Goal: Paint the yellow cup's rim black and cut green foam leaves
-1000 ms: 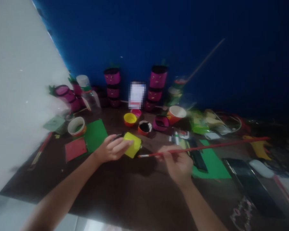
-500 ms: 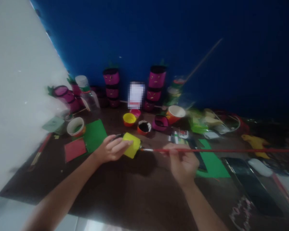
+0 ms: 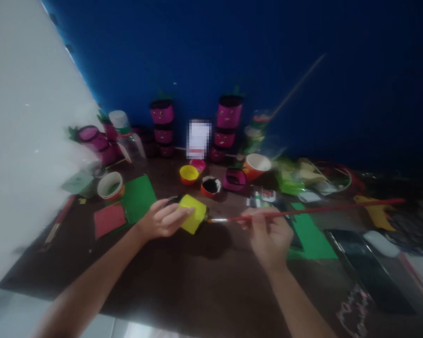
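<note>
My left hand point(image 3: 164, 220) is closed on a small yellow piece point(image 3: 192, 212), shaped like a short tube or cup, with dark edges at both ends. A long red paintbrush point(image 3: 317, 210) lies across the fingers of my right hand point(image 3: 268, 234), pinched near its ferrule. Its bristles point left and meet the dark right edge of the yellow piece; whether they press on it is too blurred to tell. Just behind stand a small cup of black paint point(image 3: 210, 187), a yellow-lined cup point(image 3: 189, 175) and a purple ring-shaped piece point(image 3: 234, 180).
Purple stacked figures point(image 3: 229, 117) with faces stand along the blue wall beside an upright phone point(image 3: 199, 139). At left are a plastic bottle point(image 3: 129, 141), a paper cup point(image 3: 110, 186) and green card point(image 3: 140, 199). At right lie green paper point(image 3: 313, 237) and a dark phone point(image 3: 366, 267).
The paintbrush has tilted: its rear end rises at the right while its bristles stay by the yellow piece's edge. My left hand has barely moved.
</note>
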A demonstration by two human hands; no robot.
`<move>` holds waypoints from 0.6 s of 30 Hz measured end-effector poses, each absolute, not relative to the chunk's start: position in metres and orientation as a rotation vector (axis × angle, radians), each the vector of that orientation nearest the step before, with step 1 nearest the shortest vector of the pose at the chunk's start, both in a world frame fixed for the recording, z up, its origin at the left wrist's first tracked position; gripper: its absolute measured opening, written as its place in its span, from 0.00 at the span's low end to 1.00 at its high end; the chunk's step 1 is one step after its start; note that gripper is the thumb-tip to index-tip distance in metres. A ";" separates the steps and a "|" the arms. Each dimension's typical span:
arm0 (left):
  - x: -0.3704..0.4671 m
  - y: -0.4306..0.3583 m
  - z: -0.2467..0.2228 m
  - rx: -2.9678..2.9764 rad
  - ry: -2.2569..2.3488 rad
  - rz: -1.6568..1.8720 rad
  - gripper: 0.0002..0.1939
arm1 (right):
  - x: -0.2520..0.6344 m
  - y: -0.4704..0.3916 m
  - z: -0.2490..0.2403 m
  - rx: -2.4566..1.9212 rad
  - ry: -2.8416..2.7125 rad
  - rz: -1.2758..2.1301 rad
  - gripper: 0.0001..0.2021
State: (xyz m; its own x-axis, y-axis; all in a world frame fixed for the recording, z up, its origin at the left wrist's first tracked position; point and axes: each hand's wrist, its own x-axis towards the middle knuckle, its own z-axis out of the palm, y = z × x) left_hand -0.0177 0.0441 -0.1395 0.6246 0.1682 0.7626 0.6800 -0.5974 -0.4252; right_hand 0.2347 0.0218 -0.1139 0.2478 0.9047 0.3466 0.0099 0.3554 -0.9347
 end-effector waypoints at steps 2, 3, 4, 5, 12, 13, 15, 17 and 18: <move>-0.018 0.044 -0.140 -2.111 -0.664 -0.890 0.14 | 0.235 0.024 -0.114 -1.056 -1.090 0.798 0.10; -0.018 0.044 -0.141 -2.107 -0.662 -0.892 0.14 | 0.235 0.025 -0.115 -1.059 -1.051 0.808 0.10; -0.018 0.044 -0.141 -2.105 -0.657 -0.896 0.14 | 0.235 0.026 -0.115 -1.052 -1.018 0.827 0.10; -0.018 0.044 -0.141 -2.101 -0.651 -0.907 0.14 | 0.235 0.027 -0.116 -1.044 -0.997 0.855 0.10; -0.019 0.044 -0.146 -2.095 -0.627 -0.958 0.16 | 0.237 0.031 -0.118 -1.126 -0.953 0.934 0.12; -0.018 0.044 -0.146 -2.089 -0.632 -0.959 0.17 | 0.236 0.032 -0.118 -1.119 -0.945 0.934 0.12; -0.018 0.044 -0.146 -2.081 -0.638 -0.966 0.16 | 0.235 0.032 -0.117 -1.088 -0.942 0.951 0.13; -0.018 0.044 -0.146 -2.080 -0.628 -0.977 0.16 | 0.235 0.031 -0.116 -1.080 -0.952 0.974 0.13; -0.018 0.044 -0.146 -2.084 -0.622 -0.979 0.16 | 0.235 0.031 -0.116 -1.088 -0.955 0.973 0.13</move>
